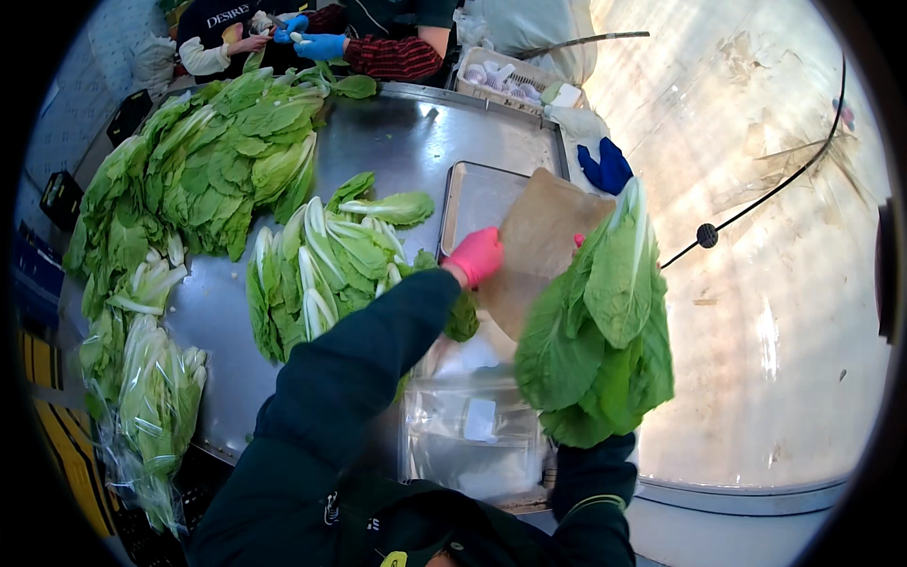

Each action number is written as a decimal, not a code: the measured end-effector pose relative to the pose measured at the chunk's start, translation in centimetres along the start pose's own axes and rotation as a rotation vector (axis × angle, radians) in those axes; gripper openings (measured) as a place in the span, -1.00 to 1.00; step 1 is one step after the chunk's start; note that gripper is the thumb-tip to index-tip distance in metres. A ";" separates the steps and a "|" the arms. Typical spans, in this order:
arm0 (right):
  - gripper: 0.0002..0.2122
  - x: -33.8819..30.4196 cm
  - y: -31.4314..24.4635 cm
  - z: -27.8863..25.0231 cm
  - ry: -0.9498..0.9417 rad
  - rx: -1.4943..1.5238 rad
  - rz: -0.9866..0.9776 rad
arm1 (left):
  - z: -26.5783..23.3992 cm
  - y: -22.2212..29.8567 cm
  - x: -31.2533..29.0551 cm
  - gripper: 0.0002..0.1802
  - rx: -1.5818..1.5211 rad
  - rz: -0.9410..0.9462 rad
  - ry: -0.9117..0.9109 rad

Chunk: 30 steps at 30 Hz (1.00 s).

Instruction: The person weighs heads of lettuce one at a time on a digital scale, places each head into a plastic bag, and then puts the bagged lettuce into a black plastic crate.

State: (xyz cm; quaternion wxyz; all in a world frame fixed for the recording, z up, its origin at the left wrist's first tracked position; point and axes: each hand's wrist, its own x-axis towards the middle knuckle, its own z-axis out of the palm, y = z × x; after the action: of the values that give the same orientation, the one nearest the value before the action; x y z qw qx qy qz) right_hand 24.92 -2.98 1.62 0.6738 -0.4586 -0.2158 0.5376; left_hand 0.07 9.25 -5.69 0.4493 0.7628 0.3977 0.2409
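My right hand (578, 243), in a pink glove, is almost wholly behind a large bunch of leafy green lettuce (605, 321). It holds the bunch up at the right, with the pale stem ends on top and the leaves hanging down. My left hand (477, 255), also pink-gloved, is closed at the left edge of a brown sheet (543, 241). Whether its fingers pinch that edge is hidden. The sheet lies askew over a shallow metal tray (453, 194). Left of this hand rests a loose pile of leafy heads (326, 255), partly behind my left sleeve.
Clear plastic bags (468, 435) lie in front of me. A big heap of greens (227, 142) covers the metal table's (397, 132) left side, with a bagged bunch (161, 397) nearer. Behind are a basket (510, 80), a blue glove (605, 167) and co-workers' gloved hands (321, 45).
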 end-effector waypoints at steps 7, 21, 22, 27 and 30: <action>-0.34 5.8 -2.0 3.5 -0.129 -0.778 0.133 | 5.8 2.4 -5.4 -0.52 -0.373 0.121 0.105; -0.50 1.1 -0.1 6.0 -0.124 -1.286 -0.386 | -4.2 -5.3 -15.9 -0.25 0.524 -0.252 0.355; -0.55 -0.3 0.0 6.2 -0.156 -1.279 -0.426 | -3.5 -6.4 -16.1 -0.26 0.546 -0.267 0.339; -0.63 -11.3 3.0 11.9 -0.420 -1.471 -0.675 | -2.6 -10.7 -16.5 -0.38 0.052 -0.079 0.517; -0.47 -15.7 6.3 12.7 -0.526 -1.262 -0.397 | -4.6 -7.1 -19.7 -0.48 -0.571 0.032 0.503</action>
State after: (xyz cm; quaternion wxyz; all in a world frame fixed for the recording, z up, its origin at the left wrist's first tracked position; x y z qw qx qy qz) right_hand 6.54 -12.55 5.62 0.2904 -0.5682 -0.7210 0.2702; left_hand -17.21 -2.69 -9.92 0.5282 0.5300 0.4003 0.5290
